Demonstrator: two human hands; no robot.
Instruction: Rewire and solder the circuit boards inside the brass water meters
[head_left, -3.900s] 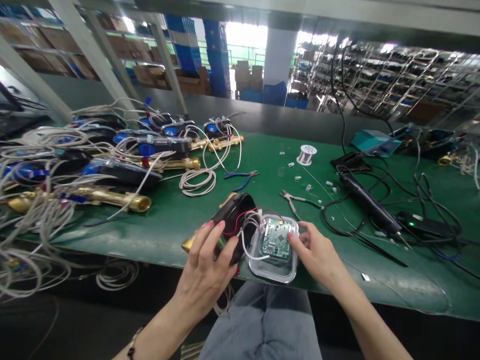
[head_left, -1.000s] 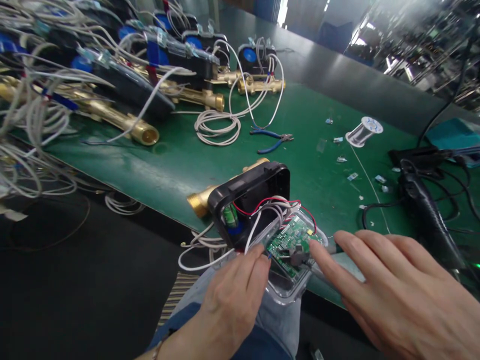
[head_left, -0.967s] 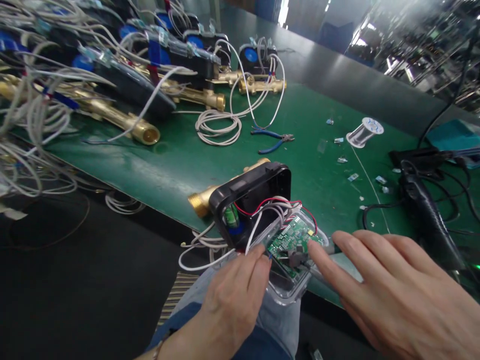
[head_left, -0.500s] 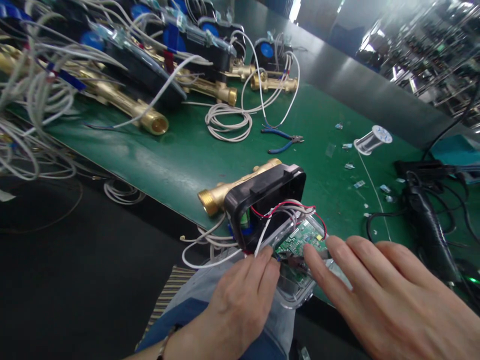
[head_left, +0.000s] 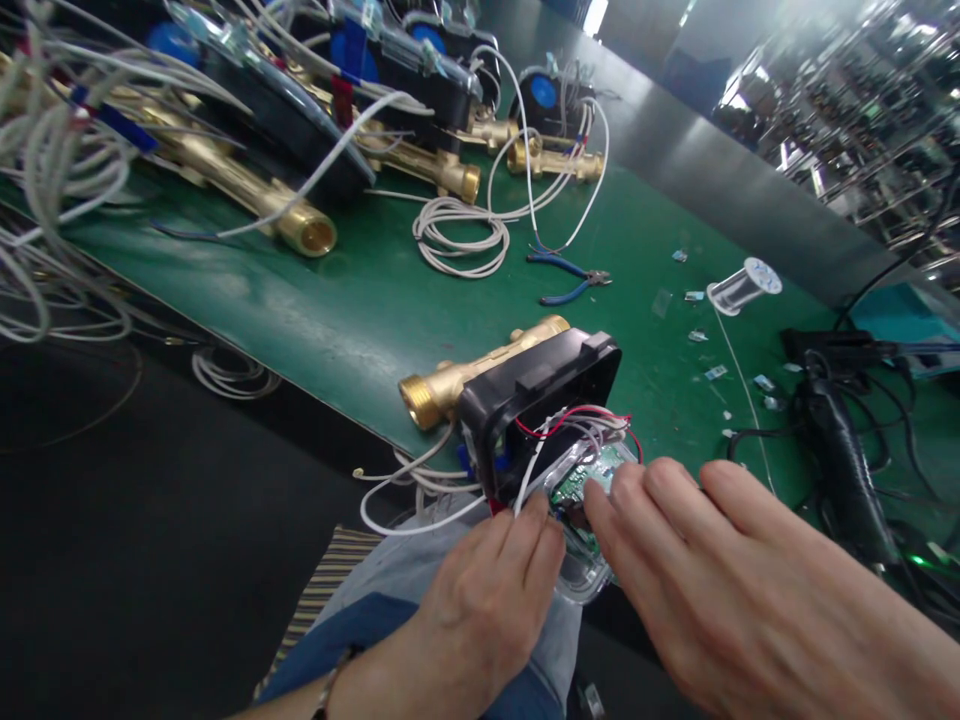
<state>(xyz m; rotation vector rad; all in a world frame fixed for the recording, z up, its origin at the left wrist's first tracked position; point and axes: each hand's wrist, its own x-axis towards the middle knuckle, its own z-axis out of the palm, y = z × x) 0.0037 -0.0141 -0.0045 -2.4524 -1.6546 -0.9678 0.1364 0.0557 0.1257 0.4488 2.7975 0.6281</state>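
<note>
A green circuit board (head_left: 573,487) sits in a clear plastic cover (head_left: 583,582), beside an upturned black meter housing (head_left: 540,378) on a brass pipe fitting (head_left: 480,368). Red and grey wires (head_left: 581,415) run between housing and board. My left hand (head_left: 491,585) has its fingers closed on the cover's near left edge, next to a white cable. My right hand (head_left: 705,560) is over the board with fingers bent together and a fingertip at the board. A small dark piece (head_left: 572,514) shows by that fingertip; what the right fingers hold is hidden.
Blue-handled cutters (head_left: 566,280), a solder wire spool (head_left: 744,287) and small scraps lie on the green bench (head_left: 360,350). A black-wrapped tool (head_left: 847,460) and cords are at right. Several brass meters (head_left: 225,180) with coiled cables (head_left: 461,235) stand at back left.
My right hand has shifted left over the board, and its fingers are more bent. More of the dark piece is covered. My left hand keeps its grip on the cover; the view has shifted slightly.
</note>
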